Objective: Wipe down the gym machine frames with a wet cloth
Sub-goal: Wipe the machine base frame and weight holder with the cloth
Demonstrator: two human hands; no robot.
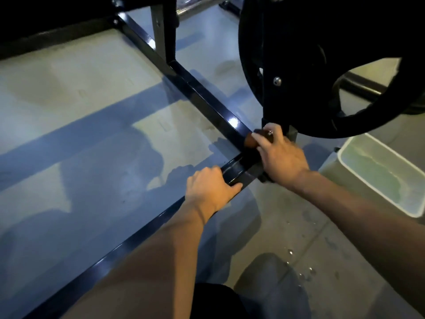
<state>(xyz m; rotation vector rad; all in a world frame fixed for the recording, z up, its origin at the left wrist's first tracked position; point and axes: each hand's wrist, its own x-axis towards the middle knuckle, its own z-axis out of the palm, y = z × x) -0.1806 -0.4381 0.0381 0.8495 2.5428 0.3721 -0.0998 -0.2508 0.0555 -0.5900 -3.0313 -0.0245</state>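
Observation:
A glossy black gym machine frame [207, 97] lies low on the floor, its two square bars meeting at a corner near the middle. My left hand [210, 187] grips the near bar just short of that corner, fingers curled over its top. My right hand [279, 155] presses a dark brownish cloth [249, 141] onto the corner joint, fingers curled round it. Most of the cloth is hidden under the hand.
A large black weight plate [299, 65] hangs right above the corner. A white tub of water [377, 173] stands on the floor at the right. Water drops [299, 265] dot the grey concrete floor. An upright post [165, 31] rises from the far bar.

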